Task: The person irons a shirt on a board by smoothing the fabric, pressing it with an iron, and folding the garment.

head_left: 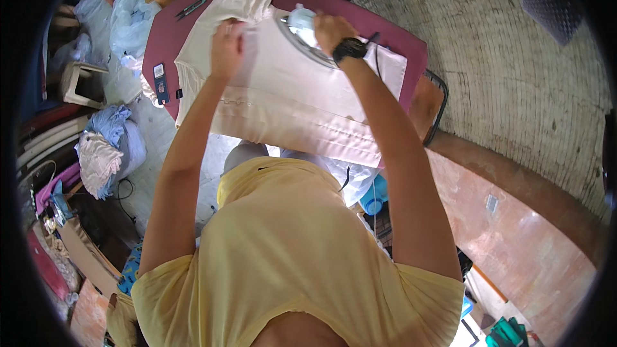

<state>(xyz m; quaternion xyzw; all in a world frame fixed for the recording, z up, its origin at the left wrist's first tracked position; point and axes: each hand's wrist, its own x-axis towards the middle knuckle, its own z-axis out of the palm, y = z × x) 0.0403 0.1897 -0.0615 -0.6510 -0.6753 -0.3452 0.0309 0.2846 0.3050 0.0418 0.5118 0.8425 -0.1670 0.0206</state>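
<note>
A cream, silky-looking shirt [283, 71] lies spread over a maroon-covered ironing board [405, 51], its near edge hanging over the board's front. Near the board's far side, my right hand [333, 32] is closed round the handle of a clothes iron [302, 24] with a pale top. The iron's sole rests on the cloth, and its dark cord [377, 61] trails to the right of my wrist. My left hand [227, 48] is at the shirt beside its bunched sleeve [241, 0]. Blur hides how those fingers are bent.
Thread snips [191, 8] and a dark tag [160, 83] lie at the board's left. Plastic bags [132, 32], a stool [83, 85] and a bundle of clothes [106, 148] stand on the floor left. A dark metal frame [439, 106] juts out at the right.
</note>
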